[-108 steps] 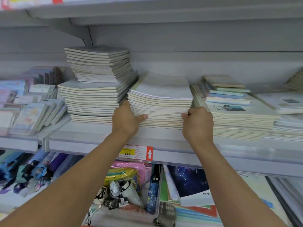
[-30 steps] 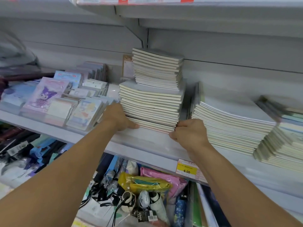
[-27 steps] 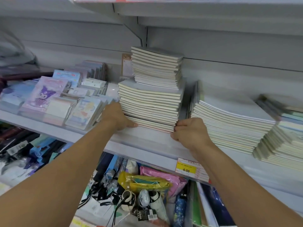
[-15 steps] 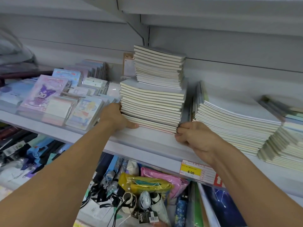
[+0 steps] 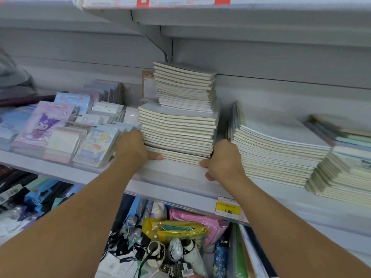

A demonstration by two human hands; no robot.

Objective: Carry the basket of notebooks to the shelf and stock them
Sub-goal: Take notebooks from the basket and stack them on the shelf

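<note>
While both hands, left (image 5: 131,146) and right (image 5: 224,160), grip the tall cream-edged notebook stack (image 5: 178,125) on the grey metal shelf (image 5: 172,177), push evenly, low, keeping the smaller upper pile from toppling.

A pale grey back panel (image 5: 281,63) of metal runs behind everything, a slanted bracket (image 5: 158,44) fixed against it. Overhead, an upper shelf (image 5: 220,15) carries red and yellow labels on its front edge. Lower down, a yellow price tag (image 5: 228,209) sits on a grey rail. The light is even and soft.
</note>
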